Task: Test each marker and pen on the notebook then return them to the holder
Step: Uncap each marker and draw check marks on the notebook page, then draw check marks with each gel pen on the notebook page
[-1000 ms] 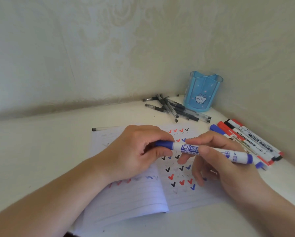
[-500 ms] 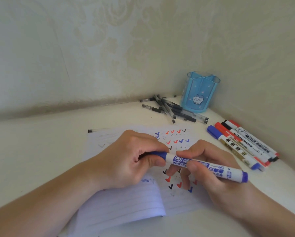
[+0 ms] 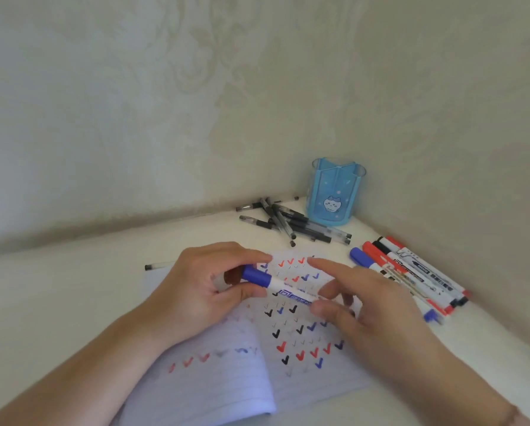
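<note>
My left hand (image 3: 205, 290) grips the blue cap end of a white whiteboard marker (image 3: 288, 292) held level above the open notebook (image 3: 214, 382). The marker's barrel is pinched by my right hand (image 3: 368, 312) between the thumb and a finger, with the index finger stretched out above it. This hand hides the rear end of the marker. Red, blue and black check marks cover the right notebook page. The blue holder (image 3: 334, 195) stands upright in the far corner and looks empty.
Several black gel pens (image 3: 291, 224) lie in a pile left of the holder. A row of several markers (image 3: 411, 278) rests by the right wall. One thin pen (image 3: 157, 266) lies behind the notebook's far left corner. Walls close off the back and right.
More of the blue cap now shows between my left fingers. My right index finger has lifted off the barrel and the marker's rear end has slipped behind that hand.
</note>
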`<state>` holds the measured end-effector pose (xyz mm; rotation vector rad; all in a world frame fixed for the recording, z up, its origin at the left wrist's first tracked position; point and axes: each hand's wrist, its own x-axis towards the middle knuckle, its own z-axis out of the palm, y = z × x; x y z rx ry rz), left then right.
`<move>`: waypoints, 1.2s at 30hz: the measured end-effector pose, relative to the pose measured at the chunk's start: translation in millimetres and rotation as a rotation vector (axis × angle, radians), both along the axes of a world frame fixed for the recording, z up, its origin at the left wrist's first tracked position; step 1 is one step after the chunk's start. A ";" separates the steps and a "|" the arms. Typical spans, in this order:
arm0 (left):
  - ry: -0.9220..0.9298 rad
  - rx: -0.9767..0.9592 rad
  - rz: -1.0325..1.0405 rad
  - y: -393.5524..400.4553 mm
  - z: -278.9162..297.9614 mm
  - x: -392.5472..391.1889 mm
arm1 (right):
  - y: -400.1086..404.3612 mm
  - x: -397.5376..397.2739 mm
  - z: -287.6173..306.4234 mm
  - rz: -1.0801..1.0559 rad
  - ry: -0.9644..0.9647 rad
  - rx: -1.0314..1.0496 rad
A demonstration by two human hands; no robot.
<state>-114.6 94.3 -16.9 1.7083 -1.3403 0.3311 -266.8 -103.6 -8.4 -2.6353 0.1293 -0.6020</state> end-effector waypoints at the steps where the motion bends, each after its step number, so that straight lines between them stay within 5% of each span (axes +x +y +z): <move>1: 0.028 0.008 0.009 -0.4 -0.2 0.1 | -6.3 -1.1 2.5 -0.051 -0.059 0.009; 4: 0.056 0.101 0.054 2.0 -2.7 5.8 | -40.7 -6.2 3.8 -0.376 -0.192 0.020; 8: 0.057 0.189 0.186 6.1 -3.3 15.4 | -79.7 -13.0 5.1 -0.706 -0.042 0.127; 15: 0.128 0.379 0.645 24.8 -3.3 41.7 | -89.0 -8.7 -3.9 -0.811 0.162 0.035; 21: 0.296 0.620 0.819 42.0 2.4 54.0 | -80.8 -8.2 -2.3 -0.776 0.151 0.014; 29: 0.202 0.520 0.895 48.8 4.6 61.1 | -65.3 -8.8 4.6 -0.723 -0.147 -0.042; 33: 0.172 0.162 0.652 41.5 26.6 41.3 | -33.4 -7.1 9.4 -0.506 -0.492 -0.127; 36: 0.050 0.235 0.411 18.2 48.9 4.1 | -10.5 -5.9 6.9 -0.202 -0.622 -0.297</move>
